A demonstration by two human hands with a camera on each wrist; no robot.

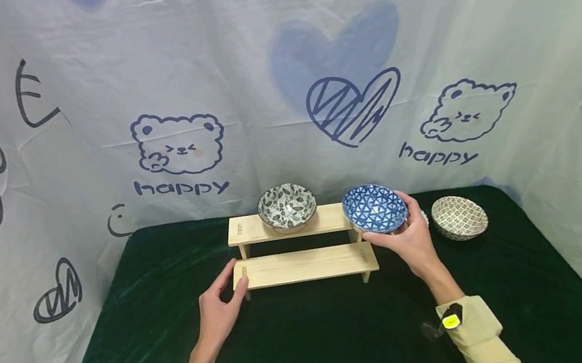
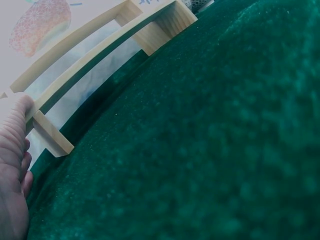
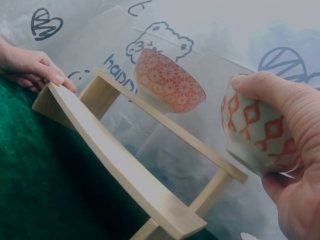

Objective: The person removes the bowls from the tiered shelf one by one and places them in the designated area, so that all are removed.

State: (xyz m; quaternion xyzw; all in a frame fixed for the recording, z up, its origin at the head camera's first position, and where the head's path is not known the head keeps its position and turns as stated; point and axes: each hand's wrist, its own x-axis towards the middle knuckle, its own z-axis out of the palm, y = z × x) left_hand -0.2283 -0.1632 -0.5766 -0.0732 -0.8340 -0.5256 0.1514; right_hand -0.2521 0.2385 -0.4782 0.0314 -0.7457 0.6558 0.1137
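one wooden front shelf (image 1: 305, 266), before higher rear shelf (image 1: 330, 218). left hand (image 1: 218, 314) clamped on front shelf's left end: useful brace. right hand (image 1: 412, 242) clamped on blue bowl (image 1: 374, 208), thumb at rim, by rear shelf's right end; best lowered level, foot flat, apart from leaf-patterned bowl (image 1: 287, 206).

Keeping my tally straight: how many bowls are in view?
3 clearly: leaf-patterned bowl on the rear shelf, held bowl in the right hand, lattice bowl on green cloth. A pale edge by that hand may be another.
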